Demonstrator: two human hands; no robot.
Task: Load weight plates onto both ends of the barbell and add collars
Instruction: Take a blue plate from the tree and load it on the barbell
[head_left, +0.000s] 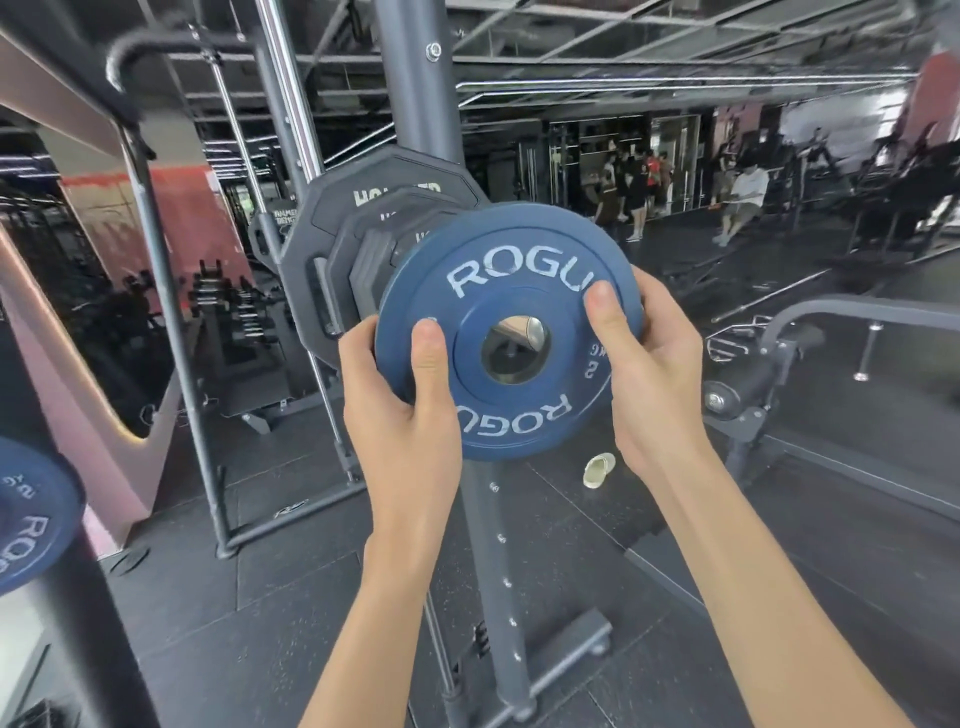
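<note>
Blue plate (498, 312), black plates (332, 228) close behind, white lettering scuffed, rim gripped by left hand (400, 405) and right hand (649, 374)

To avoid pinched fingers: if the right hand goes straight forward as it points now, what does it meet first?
Probably the smallest black plate behind the blue plate that the right hand grips; depth is unclear.

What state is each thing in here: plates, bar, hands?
Blue plate: held upright by both hands, hole at the bar end.
Bar end: shows through that hole.
Black plates: stacked behind it.
Left hand: grips plate's left edge.
Right hand: grips its right edge.
</note>
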